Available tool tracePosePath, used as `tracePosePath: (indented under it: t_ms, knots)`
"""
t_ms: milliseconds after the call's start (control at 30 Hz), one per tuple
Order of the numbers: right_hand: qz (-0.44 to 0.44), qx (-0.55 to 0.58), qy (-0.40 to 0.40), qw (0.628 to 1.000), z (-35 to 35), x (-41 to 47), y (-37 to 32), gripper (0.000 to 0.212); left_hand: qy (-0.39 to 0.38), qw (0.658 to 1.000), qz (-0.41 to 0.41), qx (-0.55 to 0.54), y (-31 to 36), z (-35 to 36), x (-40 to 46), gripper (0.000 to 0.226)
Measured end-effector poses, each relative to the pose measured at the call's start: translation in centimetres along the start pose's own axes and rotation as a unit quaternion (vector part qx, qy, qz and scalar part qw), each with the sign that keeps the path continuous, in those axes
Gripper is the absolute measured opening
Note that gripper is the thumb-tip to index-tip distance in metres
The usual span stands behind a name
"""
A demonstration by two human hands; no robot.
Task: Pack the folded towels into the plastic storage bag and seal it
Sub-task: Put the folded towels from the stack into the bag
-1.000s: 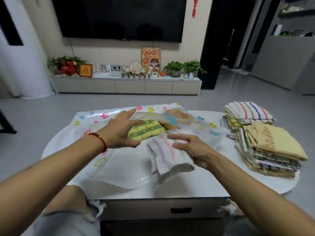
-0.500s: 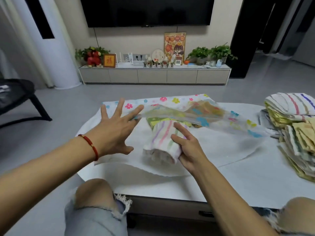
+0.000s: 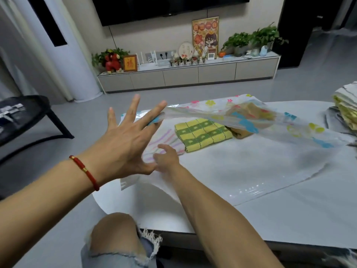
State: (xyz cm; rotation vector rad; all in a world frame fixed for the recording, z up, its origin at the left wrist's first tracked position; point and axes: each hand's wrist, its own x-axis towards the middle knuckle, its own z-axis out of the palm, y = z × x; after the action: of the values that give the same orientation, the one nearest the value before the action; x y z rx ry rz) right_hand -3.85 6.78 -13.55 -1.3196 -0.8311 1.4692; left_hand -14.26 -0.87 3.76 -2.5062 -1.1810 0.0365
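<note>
Only the small framed picture (image 3: pixel 130 63) shows writing, perhaps one character, too blurred to read.

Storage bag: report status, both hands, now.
Left hand open, fingers lifting bag flap. Right hand pushing striped towel inside, beside green towel. Bag unsealed. Nothing blocking.

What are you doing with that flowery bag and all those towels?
A person is packing folded towels into a plastic bag with flowers on it. The left hand lifts the bag's top layer with straight fingers to keep it open. The right hand pushes a pastel-striped towel inside, beside a green-and-yellow towel and a tan towel already in. More towels wait in a stack at the table's right. The bag is not sealed.
</note>
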Motion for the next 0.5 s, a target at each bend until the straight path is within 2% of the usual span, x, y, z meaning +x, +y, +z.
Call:
tracePosePath:
  t_ms: [33,100,167,267,300,433,500]
  knots:
    - [-0.022,-0.046,0.026,0.998,0.1,0.4,1.0,0.049,-0.003,1.000,0.000,-0.001,0.0,0.2,-0.3,0.112]
    - [-0.048,-0.020,0.043,0.998,0.6,0.8,1.6,0.047,-0.002,1.000,0.006,0.005,0.2,0.5,-0.9,0.106]
    - [-0.053,-0.004,0.018,0.998,0.8,1.3,1.5,0.051,-0.005,1.000,0.011,0.007,0.4,0.6,-1.3,0.100]
    - [-0.015,-0.044,-0.068,0.997,-0.2,1.5,0.4,0.071,-0.012,1.000,0.005,-0.002,0.4,0.5,-1.3,0.100]
    - [-0.009,-0.063,-0.067,0.996,-0.8,1.4,0.3,0.072,-0.014,1.000,0.003,-0.004,0.4,0.4,-1.3,0.102]
    - [-0.075,-0.248,0.068,0.963,-2.0,0.2,0.7,0.058,0.002,1.000,-0.007,-0.018,0.7,0.3,-1.3,0.103]
    - [-0.084,-0.273,0.019,0.958,-2.3,-0.1,0.7,0.063,0.011,1.000,-0.016,-0.024,1.0,0.2,-1.2,0.102]
